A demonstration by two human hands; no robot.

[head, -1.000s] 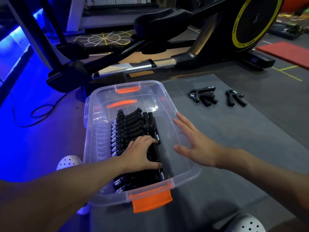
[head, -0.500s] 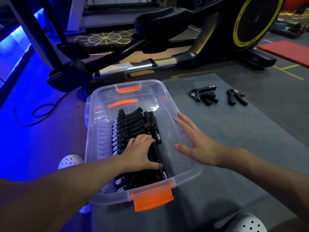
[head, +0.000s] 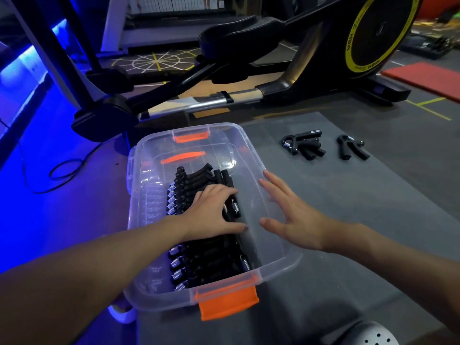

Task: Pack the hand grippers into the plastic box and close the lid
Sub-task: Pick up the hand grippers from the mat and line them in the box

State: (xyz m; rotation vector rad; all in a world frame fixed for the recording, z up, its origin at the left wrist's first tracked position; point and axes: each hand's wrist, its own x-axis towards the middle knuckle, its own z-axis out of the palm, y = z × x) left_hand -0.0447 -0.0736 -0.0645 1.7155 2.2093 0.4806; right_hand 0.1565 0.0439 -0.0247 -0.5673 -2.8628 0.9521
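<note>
A clear plastic box [head: 275, 260] with orange latches [head: 227, 301] sits on a grey mat. Inside it a row of several black hand grippers [head: 191, 185] with silver springs lies packed along the left side. My left hand [head: 211, 211] rests on top of that row inside the box, fingers bent over the grippers. My right hand [head: 291, 216] hovers flat over the box's right rim, fingers straight and spread, holding nothing. More black hand grippers lie on the mat to the far right: a small pile [head: 302, 145] and a single one [head: 351, 149].
A black elliptical trainer [head: 273, 78] with a yellow-ringed flywheel stands just behind the box. A black cable [head: 62, 170] loops on the blue-lit floor at left. A red mat [head: 428, 78] lies at far right. White perforated shoes [head: 373, 336] show at the bottom edge.
My left hand has slid a little farther along the packed row. My right hand stays open over the right rim, almost unmoved.
</note>
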